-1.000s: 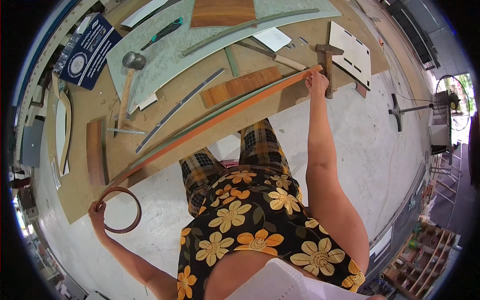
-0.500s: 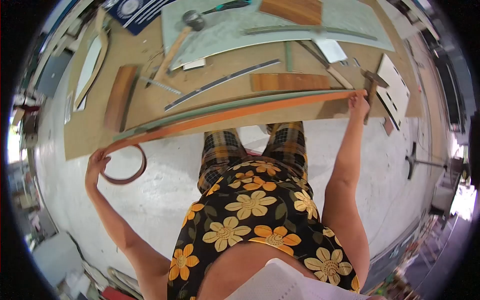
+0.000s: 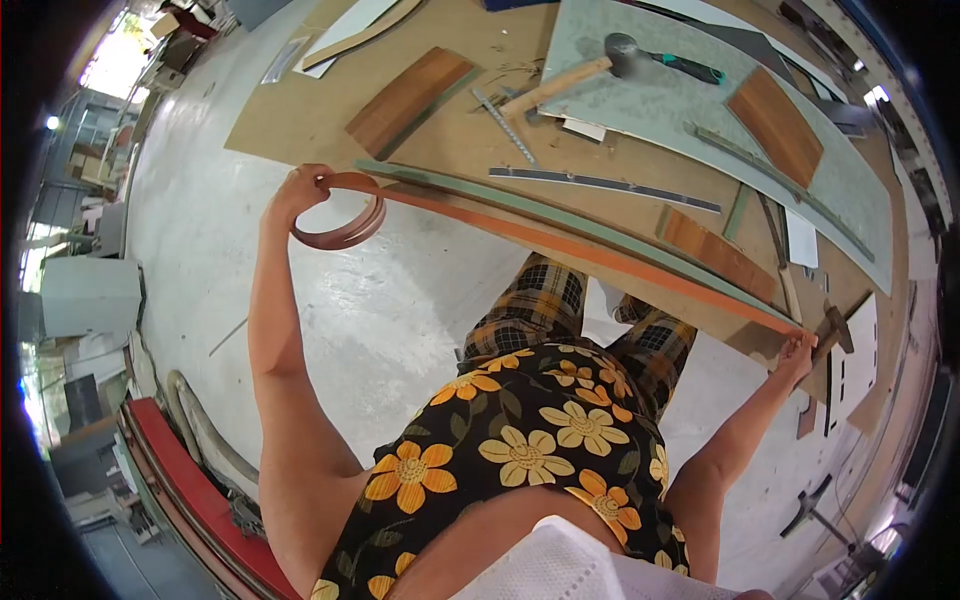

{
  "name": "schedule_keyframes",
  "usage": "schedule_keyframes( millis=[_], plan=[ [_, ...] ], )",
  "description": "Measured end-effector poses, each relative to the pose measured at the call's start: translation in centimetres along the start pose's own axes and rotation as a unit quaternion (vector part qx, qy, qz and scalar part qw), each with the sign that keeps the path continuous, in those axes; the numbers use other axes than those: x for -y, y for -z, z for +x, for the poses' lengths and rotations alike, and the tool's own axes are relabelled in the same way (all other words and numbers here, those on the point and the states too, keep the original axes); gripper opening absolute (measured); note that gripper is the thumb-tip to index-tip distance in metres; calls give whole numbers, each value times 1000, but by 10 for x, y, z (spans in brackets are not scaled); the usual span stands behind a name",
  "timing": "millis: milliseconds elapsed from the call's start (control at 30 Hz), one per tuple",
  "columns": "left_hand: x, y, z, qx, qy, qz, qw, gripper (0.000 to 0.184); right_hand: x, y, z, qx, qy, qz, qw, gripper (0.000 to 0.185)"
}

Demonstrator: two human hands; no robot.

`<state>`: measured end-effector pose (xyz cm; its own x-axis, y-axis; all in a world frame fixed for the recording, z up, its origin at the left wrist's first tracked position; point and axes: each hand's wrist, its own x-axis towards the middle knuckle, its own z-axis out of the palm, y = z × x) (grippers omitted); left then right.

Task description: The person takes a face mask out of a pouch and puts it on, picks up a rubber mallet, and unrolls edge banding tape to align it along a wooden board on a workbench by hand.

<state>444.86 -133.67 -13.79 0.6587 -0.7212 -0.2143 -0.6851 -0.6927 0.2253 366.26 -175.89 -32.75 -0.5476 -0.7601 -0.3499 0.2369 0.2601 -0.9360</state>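
A roll of orange-brown edge banding (image 3: 345, 238) hangs in a loop from my left hand (image 3: 298, 192), whose fingers are closed on the band just past the table's left front edge. From there the unrolled edge banding strip (image 3: 600, 262) runs along the front of a long narrow green-faced board (image 3: 540, 212) lying at the table edge. At the board's right end, my right hand (image 3: 796, 352) pinches the strip's end. Close beside that hand lies a hammer (image 3: 838, 330).
On the brown-covered table (image 3: 300, 120) lie a mallet (image 3: 560, 88), a tool with a black-and-green handle (image 3: 690, 68), a dark metal bar (image 3: 605, 187) and wood-grain pieces (image 3: 410, 98). A white slotted panel (image 3: 858, 375) is at the right. A stand (image 3: 815, 510) rises from the floor.
The view has turned, so the table now slants down to the right. Both hands still hold the edge banding, and the loop still hangs by my left hand.
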Motion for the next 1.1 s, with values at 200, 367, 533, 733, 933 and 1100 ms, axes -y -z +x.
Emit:
schedule_keyframes(
  millis=[200, 367, 533, 733, 933, 1100],
  plan=[
    [17, -23, 0, -73, 53, 118, 989, 19, -1, 3, 11, -22, -8, 9, 1000, 16],
    [13, -26, 5, -85, 95, 164, 978, 16, 0, 5, 12, -15, -10, 7, 1000, 16],
    [42, -32, 8, -73, 140, 171, 973, 19, 3, 0, 4, -26, -14, 5, 1000, 16],
    [48, -31, 19, -70, 214, 160, 961, 21, 6, 0, 1, -23, -10, -14, 1000, 18],
    [34, -16, 40, -118, 255, 217, 935, 21, 8, 1, -2, -16, -11, 4, 1000, 18],
    [17, 7, 40, -180, 233, 241, 925, 18, 9, 0, -5, -5, -12, -3, 1000, 16]
  ],
)
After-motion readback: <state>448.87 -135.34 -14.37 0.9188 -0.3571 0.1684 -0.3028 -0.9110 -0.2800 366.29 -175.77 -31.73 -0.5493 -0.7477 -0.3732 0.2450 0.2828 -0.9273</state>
